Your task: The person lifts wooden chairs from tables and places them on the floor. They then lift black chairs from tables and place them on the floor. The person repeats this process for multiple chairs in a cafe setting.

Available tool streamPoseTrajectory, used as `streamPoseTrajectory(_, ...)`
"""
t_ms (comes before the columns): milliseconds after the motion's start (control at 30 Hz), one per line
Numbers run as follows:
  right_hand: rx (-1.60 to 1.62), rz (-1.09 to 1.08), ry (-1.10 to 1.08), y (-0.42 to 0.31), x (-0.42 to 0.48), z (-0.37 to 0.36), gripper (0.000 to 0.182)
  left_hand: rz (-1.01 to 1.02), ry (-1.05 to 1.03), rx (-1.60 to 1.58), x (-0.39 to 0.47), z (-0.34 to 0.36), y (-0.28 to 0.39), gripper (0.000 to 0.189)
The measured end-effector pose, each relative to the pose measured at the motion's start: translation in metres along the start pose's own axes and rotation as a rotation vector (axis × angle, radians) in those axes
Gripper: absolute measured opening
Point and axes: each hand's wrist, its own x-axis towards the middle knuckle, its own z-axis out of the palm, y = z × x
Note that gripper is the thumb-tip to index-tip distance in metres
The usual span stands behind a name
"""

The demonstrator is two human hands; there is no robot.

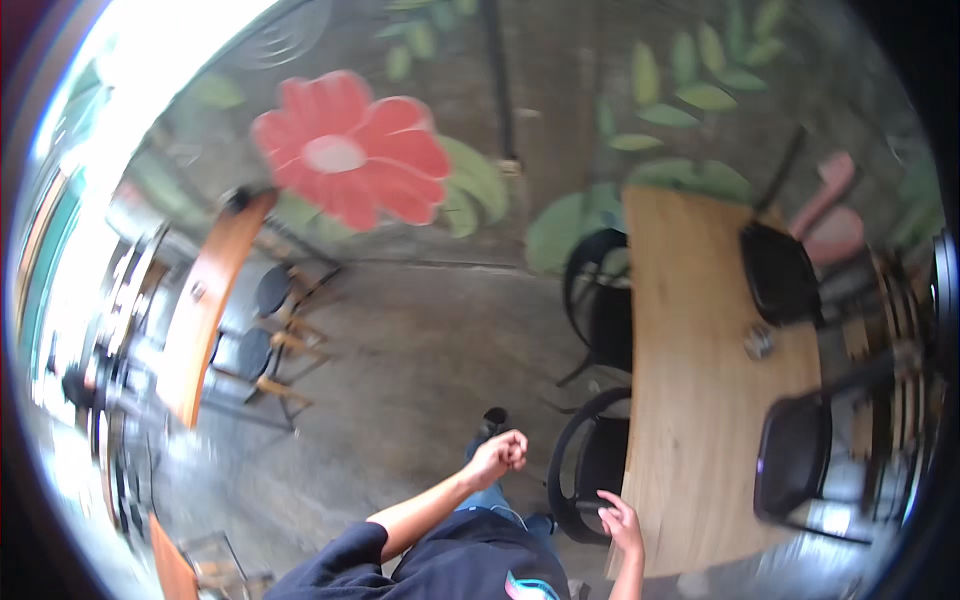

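My left hand (499, 459) hangs in front of my body above my jeans, its fingers loosely curled, and no object shows in it. Over the near left edge of the long wooden table (705, 450) is my right hand (621, 519), with the fingers partly bent and apart, holding nothing. Just beyond it stands a black chair (600, 457) with a rounded back, drawn up to the table. A small glass-like object (759, 341) rests on the tabletop farther off, too blurred to name surely.
Another black chair (611, 322) stands farther along the table's left side. Dark chairs (795, 457) line its right side. At left, stools (274, 291) stand by a narrow wooden counter (214, 292). Ahead, a wall bears a painted red flower (360, 154).
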Motion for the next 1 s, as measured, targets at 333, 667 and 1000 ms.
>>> streamPoseTrajectory(333, -0.185, -0.074, -0.247, 0.047, -0.046, 0.003, 0.036, 0.268, 0.367, 0.23, -0.232, 0.022, -0.092, 0.02)
streamPoseTrajectory(667, -0.602, -0.277, -0.031, 0.1, -0.209, -0.003, 0.022, 0.382, 0.309, 0.299, -0.309, 0.06, -0.151, 0.016)
streamPoseTrajectory(1000, -0.981, -0.309, 0.664, 0.102, -0.307, -0.246, 0.023, 0.418, 0.355, 0.334, -0.345, 0.135, -0.294, 0.017)
